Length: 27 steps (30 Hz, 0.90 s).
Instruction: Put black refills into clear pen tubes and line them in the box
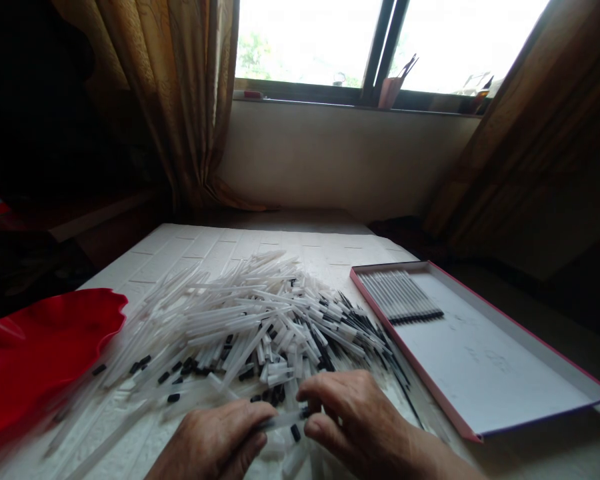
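Note:
Both my hands meet at the bottom of the head view over a white table (190,250). My left hand (220,437) pinches one end of a clear plastic pen tube (286,419). My right hand (353,417) is closed on the tube's other end, at a small black cap (306,412). Just beyond them lies a big loose pile of clear tubes (240,320), with small black caps (180,370) scattered along its near edge and thin black-tipped refills (380,340) on its right side.
A red wavy-edged tray (40,353) sits at the left. A shallow pink-rimmed white box (485,360) at the right holds a neat row of finished pens (405,297). Curtains, a wall and a windowsill with small items stand behind the table.

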Motion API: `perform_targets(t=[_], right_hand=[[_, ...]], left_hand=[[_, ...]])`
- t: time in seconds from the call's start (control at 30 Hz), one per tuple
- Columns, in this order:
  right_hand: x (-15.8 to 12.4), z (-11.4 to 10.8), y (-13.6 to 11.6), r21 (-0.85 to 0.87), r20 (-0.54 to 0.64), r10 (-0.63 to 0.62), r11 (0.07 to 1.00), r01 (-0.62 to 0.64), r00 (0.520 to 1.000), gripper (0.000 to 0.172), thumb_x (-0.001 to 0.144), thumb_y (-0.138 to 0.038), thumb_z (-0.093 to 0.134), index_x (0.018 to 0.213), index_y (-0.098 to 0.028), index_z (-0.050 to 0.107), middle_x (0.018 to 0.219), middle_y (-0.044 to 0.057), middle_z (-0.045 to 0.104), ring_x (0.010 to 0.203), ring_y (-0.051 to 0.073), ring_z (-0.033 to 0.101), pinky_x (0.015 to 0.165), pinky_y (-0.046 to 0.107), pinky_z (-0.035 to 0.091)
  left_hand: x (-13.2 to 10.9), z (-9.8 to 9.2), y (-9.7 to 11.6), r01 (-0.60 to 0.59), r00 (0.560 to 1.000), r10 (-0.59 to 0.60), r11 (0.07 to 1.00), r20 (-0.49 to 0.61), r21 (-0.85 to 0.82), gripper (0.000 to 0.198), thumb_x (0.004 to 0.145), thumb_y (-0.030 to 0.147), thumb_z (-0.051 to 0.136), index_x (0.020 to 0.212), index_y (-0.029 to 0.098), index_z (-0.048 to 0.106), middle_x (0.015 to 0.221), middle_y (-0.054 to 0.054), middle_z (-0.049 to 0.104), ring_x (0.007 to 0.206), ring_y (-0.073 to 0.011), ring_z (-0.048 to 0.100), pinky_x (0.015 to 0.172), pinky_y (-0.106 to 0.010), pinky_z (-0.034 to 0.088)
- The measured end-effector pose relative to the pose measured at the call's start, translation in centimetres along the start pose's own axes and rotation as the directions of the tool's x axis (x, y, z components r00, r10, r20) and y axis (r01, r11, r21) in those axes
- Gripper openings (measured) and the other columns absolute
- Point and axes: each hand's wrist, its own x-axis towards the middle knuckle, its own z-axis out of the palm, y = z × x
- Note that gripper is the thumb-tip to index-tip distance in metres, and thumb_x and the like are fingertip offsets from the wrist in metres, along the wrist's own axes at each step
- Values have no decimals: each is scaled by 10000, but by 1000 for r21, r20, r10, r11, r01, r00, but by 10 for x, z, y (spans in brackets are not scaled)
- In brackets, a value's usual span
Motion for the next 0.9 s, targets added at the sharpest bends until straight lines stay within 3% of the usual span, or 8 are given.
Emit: perform_targets(t=[0.07, 0.13, 0.4, 0.63, 0.73, 0.8, 0.9], right_hand=[[0, -4, -3, 38, 4, 16, 999, -16, 1000, 140, 993, -282, 506, 1008, -186, 606, 779, 23, 733, 574, 129, 639, 597, 236, 439], [1, -5, -4, 56, -9, 3, 998, -2, 1000, 91, 956, -168, 500, 994, -198, 577, 773, 14, 709, 587, 125, 631, 601, 223, 442], [1, 0, 0, 27, 2, -12, 1000, 12, 1000, 132, 964, -179, 480, 869, -206, 567, 681, 3, 655, 549, 128, 595, 563, 224, 402], [0, 5, 1, -50, 17, -22, 998, 23, 1000, 293, 987, -219, 433, 724, -203, 561, 580, -8, 608, 474, 118, 546, 506, 244, 334], [-1, 7, 2, -79, 16, -18, 997, 20, 1000, 385, 1010, -238, 407, 649, -208, 537, 532, -10, 594, 446, 118, 542, 486, 259, 313], [0, 6, 2, -49, 6, -17, 999, 17, 1000, 360, 1025, -275, 415, 714, -200, 581, 572, 0, 643, 465, 122, 574, 494, 250, 339], [0, 4, 2, 28, -27, -38, 999, 39, 999, 182, 1010, -289, 481, 1031, -168, 615, 766, 32, 741, 555, 128, 639, 578, 226, 435]], left_hand=[[2, -1, 2, 15, 999, -16, 999, -44, -32, 216, 1060, 287, 453, 1233, 284, 583, 958, 15, 792, 819, -130, 783, 748, -140, 575], [3, -2, 2, 35, 999, -37, 998, -33, -51, 210, 1053, 275, 471, 1226, 292, 588, 954, 24, 792, 832, -121, 785, 764, -126, 571], [0, 5, -5, -17, 998, 14, 999, -58, -39, 199, 1040, 280, 464, 1188, 268, 598, 912, 23, 793, 772, -112, 783, 708, -100, 567], [-5, 1, -1, 11, 998, -14, 999, 62, 45, 222, 1035, 221, 475, 1239, 264, 553, 978, 0, 787, 839, -149, 781, 757, -164, 582], [-4, 1, -2, 0, 998, -4, 998, 57, 70, 217, 1058, 242, 436, 1249, 265, 535, 987, -1, 784, 841, -146, 779, 755, -164, 576], [-3, 1, -2, -3, 999, 0, 998, 33, 65, 217, 1073, 266, 406, 1254, 268, 526, 990, 2, 782, 849, -136, 778, 768, -153, 567], [-1, -1, -1, 17, 1000, -18, 999, 21, 27, 207, 1075, 278, 412, 1246, 275, 528, 1007, 17, 779, 883, -112, 773, 803, -122, 549]])
